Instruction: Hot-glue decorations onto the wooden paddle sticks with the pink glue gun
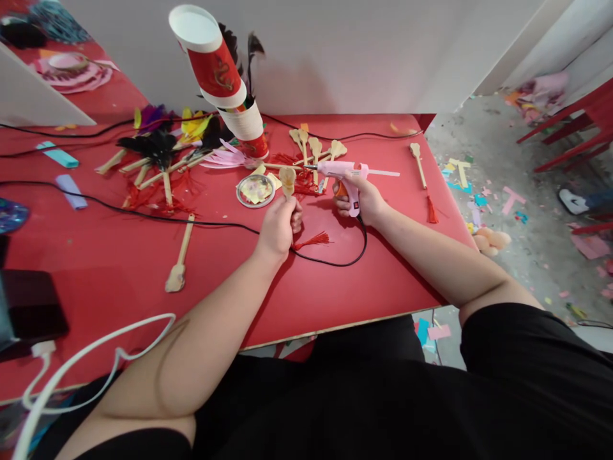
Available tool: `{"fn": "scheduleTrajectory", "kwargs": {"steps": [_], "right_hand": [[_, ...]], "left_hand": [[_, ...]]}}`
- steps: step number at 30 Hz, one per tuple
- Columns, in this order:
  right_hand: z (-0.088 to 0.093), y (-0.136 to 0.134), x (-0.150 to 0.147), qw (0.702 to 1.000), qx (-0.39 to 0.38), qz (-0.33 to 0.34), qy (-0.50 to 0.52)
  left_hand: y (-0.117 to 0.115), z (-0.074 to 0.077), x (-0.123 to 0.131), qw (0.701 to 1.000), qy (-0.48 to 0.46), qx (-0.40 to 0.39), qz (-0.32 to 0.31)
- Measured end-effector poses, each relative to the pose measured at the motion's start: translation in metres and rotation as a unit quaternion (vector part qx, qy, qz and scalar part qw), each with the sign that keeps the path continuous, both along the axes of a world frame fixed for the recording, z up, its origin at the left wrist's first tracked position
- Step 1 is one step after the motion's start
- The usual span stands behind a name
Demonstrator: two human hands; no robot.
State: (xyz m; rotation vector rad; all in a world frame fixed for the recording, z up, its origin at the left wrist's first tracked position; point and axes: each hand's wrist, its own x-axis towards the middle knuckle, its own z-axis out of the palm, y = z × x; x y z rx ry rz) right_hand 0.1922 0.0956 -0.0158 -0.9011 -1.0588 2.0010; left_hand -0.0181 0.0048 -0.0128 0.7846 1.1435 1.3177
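My left hand (281,223) is closed round the handle of a small wooden stick (287,179) with a wide, scalloped head, held upright. A red tassel (313,240) hangs out below that hand. In my right hand (361,197) is a pink glue gun (341,168), its nozzle pointing left toward the stick's head, a small gap apart. A clear glue stick (385,173) pokes out of the gun's back. Just behind my hands lie several similar wooden sticks (315,148) with red tassels. Left of the held stick sits a round dish (256,191) with yellowish flakes.
Stacked red-and-white paper cups (215,70) stand at the back. Feathered sticks (156,150) lie at the left. Single wooden sticks rest at the right (420,167) and front left (179,262). A black cord (211,222) crosses the red table (373,281); a white cable (86,345) hangs lower left.
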Motion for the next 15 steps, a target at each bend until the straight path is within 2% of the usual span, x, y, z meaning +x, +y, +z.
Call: {"fn": "scheduleTrajectory", "kwargs": {"steps": [5, 15], "right_hand": [[0.0001, -0.0014, -0.0012, 1.000, 0.029, -0.002, 0.011], [-0.0011, -0.0026, -0.0023, 0.998, 0.022, -0.040, 0.044]], "left_hand": [[-0.0008, -0.0003, 0.0006, 0.999, 0.029, -0.001, -0.021], [-0.0017, 0.0022, 0.0022, 1.000, -0.004, 0.000, -0.017]]}}
